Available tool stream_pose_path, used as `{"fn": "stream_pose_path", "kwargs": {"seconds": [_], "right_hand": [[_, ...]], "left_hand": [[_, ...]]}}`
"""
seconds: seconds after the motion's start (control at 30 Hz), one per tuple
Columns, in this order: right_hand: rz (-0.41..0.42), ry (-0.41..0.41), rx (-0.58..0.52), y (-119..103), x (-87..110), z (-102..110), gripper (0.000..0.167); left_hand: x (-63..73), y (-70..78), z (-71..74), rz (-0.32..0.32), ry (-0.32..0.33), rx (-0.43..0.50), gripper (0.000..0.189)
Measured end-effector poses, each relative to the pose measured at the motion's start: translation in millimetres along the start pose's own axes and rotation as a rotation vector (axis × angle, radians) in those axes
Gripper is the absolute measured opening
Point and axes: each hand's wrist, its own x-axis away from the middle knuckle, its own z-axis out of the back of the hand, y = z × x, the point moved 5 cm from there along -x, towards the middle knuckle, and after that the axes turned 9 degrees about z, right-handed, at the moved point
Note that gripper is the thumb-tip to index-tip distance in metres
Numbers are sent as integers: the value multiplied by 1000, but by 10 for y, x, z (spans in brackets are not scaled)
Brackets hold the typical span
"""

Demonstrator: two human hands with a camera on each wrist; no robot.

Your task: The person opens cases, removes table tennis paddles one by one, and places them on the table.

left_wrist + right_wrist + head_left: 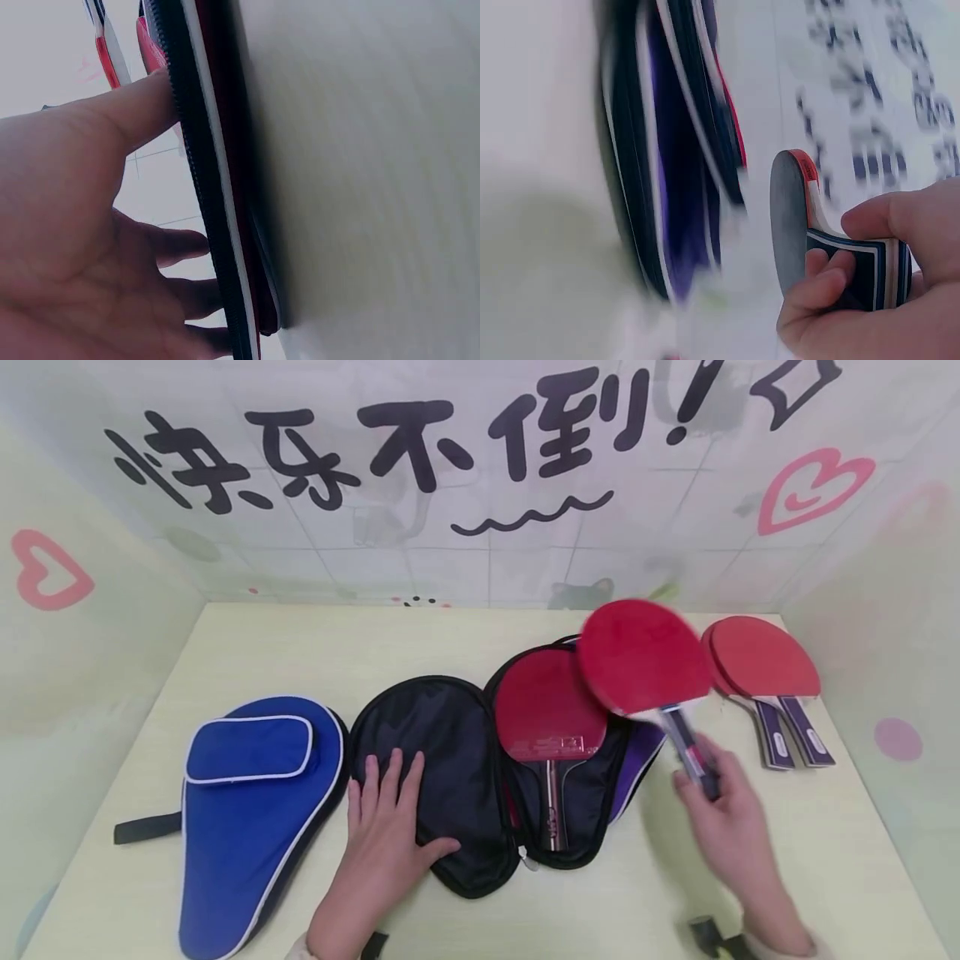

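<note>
My left hand (386,852) rests with straight, spread fingers on the black inner flap (457,777) of an unzipped paddle case. In the left wrist view its thumb and fingers touch the flap beside the zip edge (214,187). A red table tennis paddle (547,710) lies in the case's other half, handle toward me. My right hand (723,827) grips the handle of another red paddle (641,656), raised above the case's right side. The right wrist view shows fingers and thumb curled round that dark striped handle (862,274).
A blue paddle case (255,827) with a small pocket lies at the left, a black strap (147,828) sticking out. Purple fabric (636,768) shows under the open case. Two overlapping red paddles (765,660) lie at the right. Walls enclose the table's back and sides.
</note>
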Motion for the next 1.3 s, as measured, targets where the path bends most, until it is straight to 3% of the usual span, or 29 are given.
{"fn": "stream_pose_path", "kwargs": {"seconds": [0.2, 0.33, 0.5, 0.73, 0.87, 1.03, 1.13, 1.2, 1.3], "right_hand": [[-311, 33, 139, 534, -348, 572, 64], [-381, 61, 215, 821, -502, 778, 64], [-349, 58, 297, 976, -591, 872, 54], [-288, 64, 413, 978, -608, 843, 38], [-249, 14, 447, 966, -614, 782, 45], [-292, -76, 503, 987, -563, 713, 65], [-300, -72, 564, 910, -515, 672, 67], [-260, -47, 605, 775, -479, 614, 66], [-56, 16, 562, 450, -405, 405, 60]], "left_hand": [[3, -6, 2, 3, 0, 10, 114], [-1, -8, -25, 9, -20, -2, 113], [0, -8, -45, 10, -26, -6, 113], [4, 1, -33, 10, -25, 2, 114], [14, -5, -21, 18, -24, 1, 113], [18, -7, -13, 17, -19, 3, 113], [19, -9, -11, 17, -18, 1, 113], [20, -10, -9, 17, -18, -1, 113], [21, -11, 0, 18, -18, 3, 113]]}}
